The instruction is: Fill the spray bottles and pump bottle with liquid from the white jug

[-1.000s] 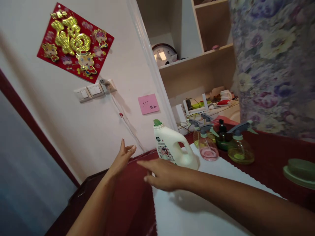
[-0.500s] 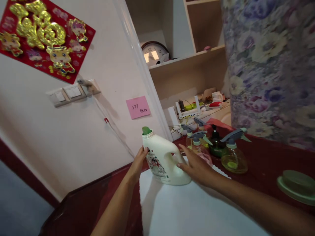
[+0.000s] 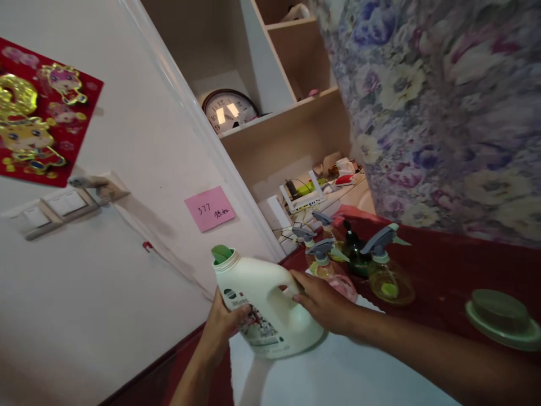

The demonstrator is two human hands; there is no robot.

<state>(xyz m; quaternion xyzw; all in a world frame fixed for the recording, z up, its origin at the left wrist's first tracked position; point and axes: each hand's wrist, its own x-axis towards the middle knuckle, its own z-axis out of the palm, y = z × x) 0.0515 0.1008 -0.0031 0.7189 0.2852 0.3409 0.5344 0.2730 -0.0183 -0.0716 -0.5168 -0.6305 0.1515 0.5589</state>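
A pale detergent bottle with a handle and a printed front label has its neck uncapped, a green pouring spout showing in it. My left hand grips the body on its left side, thumb across the label. At the handle, my right hand is closed round the grip, some fingers hidden behind it. Below is a white sheet; whether the base touches it I cannot tell. Off to the right lies a round green cap-like piece.
Behind the bottle stand several spray bottles and a dark pump bottle on the dark red table. A white router sits at the back. The wall with a pink note is close on the left.
My right hand has closed from a loose reach onto the bottle's handle. My left thumb has come round onto the label. The view has shifted, and the bottle appears closer and lower left.
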